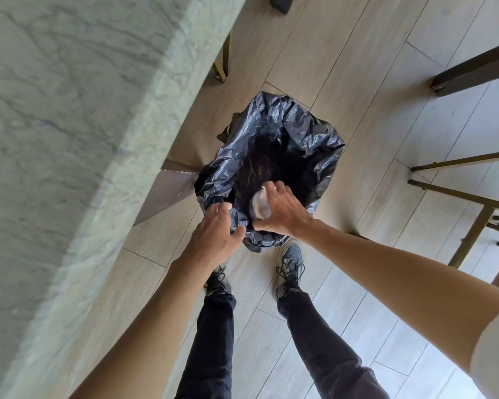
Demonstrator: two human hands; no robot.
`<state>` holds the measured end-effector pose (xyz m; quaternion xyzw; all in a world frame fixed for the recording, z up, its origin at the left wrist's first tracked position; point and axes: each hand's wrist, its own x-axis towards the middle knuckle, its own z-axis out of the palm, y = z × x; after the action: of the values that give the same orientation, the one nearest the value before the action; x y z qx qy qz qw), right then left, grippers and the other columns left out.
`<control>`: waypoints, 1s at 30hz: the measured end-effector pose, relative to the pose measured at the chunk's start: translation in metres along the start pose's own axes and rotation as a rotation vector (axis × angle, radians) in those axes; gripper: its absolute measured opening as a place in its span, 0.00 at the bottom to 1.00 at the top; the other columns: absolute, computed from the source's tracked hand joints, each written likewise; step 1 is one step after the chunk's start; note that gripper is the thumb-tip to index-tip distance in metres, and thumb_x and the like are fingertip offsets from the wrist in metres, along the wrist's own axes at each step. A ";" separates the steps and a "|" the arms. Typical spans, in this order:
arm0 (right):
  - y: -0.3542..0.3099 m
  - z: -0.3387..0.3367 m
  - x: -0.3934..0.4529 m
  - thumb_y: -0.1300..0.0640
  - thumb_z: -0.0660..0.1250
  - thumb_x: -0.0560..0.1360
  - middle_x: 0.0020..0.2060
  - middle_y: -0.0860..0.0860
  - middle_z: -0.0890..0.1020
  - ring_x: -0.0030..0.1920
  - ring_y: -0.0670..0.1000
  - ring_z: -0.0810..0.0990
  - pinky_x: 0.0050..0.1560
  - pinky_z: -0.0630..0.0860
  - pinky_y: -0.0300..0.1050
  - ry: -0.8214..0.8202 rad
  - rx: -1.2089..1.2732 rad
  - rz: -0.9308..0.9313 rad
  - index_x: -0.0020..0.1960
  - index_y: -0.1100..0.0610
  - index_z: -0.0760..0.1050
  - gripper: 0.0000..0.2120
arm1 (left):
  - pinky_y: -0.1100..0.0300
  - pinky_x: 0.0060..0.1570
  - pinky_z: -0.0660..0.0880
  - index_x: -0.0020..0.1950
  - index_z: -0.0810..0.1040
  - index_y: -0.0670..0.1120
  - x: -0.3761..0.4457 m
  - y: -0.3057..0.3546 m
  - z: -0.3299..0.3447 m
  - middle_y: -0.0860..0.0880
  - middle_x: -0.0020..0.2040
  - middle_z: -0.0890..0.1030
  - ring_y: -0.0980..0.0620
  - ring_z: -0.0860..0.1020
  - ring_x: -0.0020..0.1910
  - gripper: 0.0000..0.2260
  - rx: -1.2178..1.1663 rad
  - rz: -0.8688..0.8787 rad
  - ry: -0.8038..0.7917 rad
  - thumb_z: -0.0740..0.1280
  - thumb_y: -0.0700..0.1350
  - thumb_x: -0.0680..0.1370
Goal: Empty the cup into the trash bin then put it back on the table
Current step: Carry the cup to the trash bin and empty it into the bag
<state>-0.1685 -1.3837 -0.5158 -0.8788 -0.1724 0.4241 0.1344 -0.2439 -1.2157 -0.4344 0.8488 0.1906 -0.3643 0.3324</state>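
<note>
A trash bin lined with a crumpled black bag point(297, 131) stands on the wooden floor below me. My right hand point(283, 208) grips a small clear cup point(260, 208) tipped over, held inside the bin's near rim with its bottom facing up toward me. My left hand point(216, 231) pinches the near left edge of the black bag. The bin's inside is dark and what lies in it cannot be made out. The marble table point(69, 125) fills the left of the view.
My two feet in dark shoes point(290, 264) stand just short of the bin. Dark chair legs and brass-coloured frames point(470, 197) stand to the right. A table leg point(222, 64) and a metal base plate point(167, 191) sit under the table edge.
</note>
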 end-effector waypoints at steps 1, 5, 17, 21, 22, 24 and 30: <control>0.000 -0.001 0.001 0.45 0.80 0.65 0.64 0.59 0.70 0.64 0.60 0.70 0.63 0.75 0.52 0.044 0.023 0.007 0.74 0.59 0.60 0.47 | 0.53 0.61 0.70 0.75 0.63 0.42 0.000 0.001 0.001 0.44 0.73 0.67 0.45 0.70 0.69 0.27 -0.001 0.001 -0.002 0.65 0.52 0.80; -0.002 0.000 0.001 0.45 0.81 0.65 0.65 0.59 0.69 0.65 0.60 0.70 0.63 0.75 0.53 -0.006 0.007 0.000 0.75 0.59 0.59 0.48 | 0.53 0.62 0.69 0.76 0.63 0.42 0.001 0.002 0.002 0.44 0.73 0.67 0.46 0.70 0.69 0.27 0.001 0.007 -0.001 0.65 0.51 0.80; -0.003 0.000 0.002 0.44 0.80 0.63 0.65 0.58 0.69 0.65 0.60 0.70 0.60 0.79 0.60 0.098 0.018 0.036 0.72 0.57 0.61 0.47 | 0.55 0.58 0.70 0.75 0.65 0.42 -0.003 0.000 0.000 0.44 0.72 0.68 0.45 0.72 0.67 0.26 0.025 0.007 0.031 0.65 0.51 0.80; -0.004 -0.001 0.000 0.44 0.82 0.63 0.65 0.58 0.69 0.65 0.59 0.70 0.61 0.79 0.59 0.021 -0.047 0.001 0.73 0.57 0.61 0.48 | 0.54 0.57 0.72 0.74 0.65 0.42 -0.007 -0.001 0.000 0.44 0.72 0.68 0.45 0.73 0.66 0.26 0.046 0.028 0.064 0.65 0.50 0.80; -0.005 -0.001 -0.001 0.44 0.81 0.63 0.65 0.58 0.69 0.65 0.59 0.70 0.62 0.79 0.60 0.057 -0.025 0.000 0.73 0.57 0.60 0.48 | 0.54 0.58 0.72 0.74 0.65 0.42 -0.008 -0.001 -0.001 0.43 0.72 0.68 0.45 0.73 0.67 0.26 0.043 0.030 0.075 0.65 0.50 0.80; -0.006 0.000 -0.001 0.44 0.80 0.63 0.65 0.58 0.68 0.65 0.60 0.69 0.62 0.78 0.60 0.124 0.025 0.005 0.73 0.57 0.60 0.48 | 0.54 0.59 0.72 0.74 0.65 0.41 -0.009 -0.001 -0.001 0.44 0.72 0.68 0.46 0.72 0.68 0.26 0.037 0.033 0.100 0.65 0.49 0.80; -0.004 0.004 -0.005 0.44 0.81 0.63 0.65 0.58 0.69 0.65 0.60 0.70 0.61 0.78 0.56 0.081 0.013 0.013 0.73 0.58 0.60 0.47 | 0.56 0.57 0.72 0.74 0.65 0.41 -0.011 -0.001 -0.003 0.44 0.71 0.68 0.46 0.72 0.66 0.25 0.028 0.034 0.113 0.65 0.49 0.80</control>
<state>-0.1752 -1.3819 -0.5138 -0.8954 -0.1584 0.3902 0.1445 -0.2502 -1.2143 -0.4249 0.8757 0.1895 -0.3128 0.3153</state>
